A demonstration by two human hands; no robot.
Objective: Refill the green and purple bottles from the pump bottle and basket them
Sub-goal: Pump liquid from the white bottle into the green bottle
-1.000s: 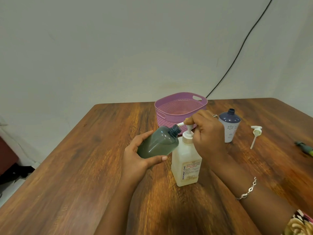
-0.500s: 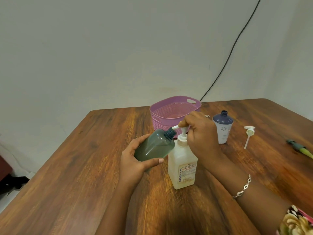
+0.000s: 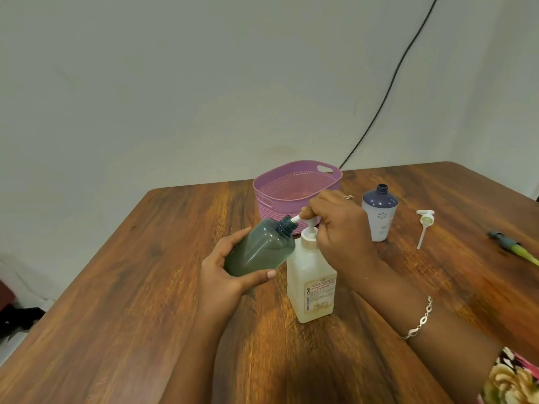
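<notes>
The left hand (image 3: 230, 275) gripped the green bottle (image 3: 259, 247), tilted, with its open neck up against the spout of the pump bottle (image 3: 312, 287). The right hand (image 3: 341, 228) was curled over that bottle's pump head, fingers closed on it. The pump bottle stood upright on the table (image 3: 145, 287). Just behind it sat the basket (image 3: 262, 196). To its right, past the right hand, the purple bottle (image 3: 379, 220) stood uncapped. Farther right lay a white pump (image 3: 424, 223), and farther still a green pump (image 3: 513, 247).
</notes>
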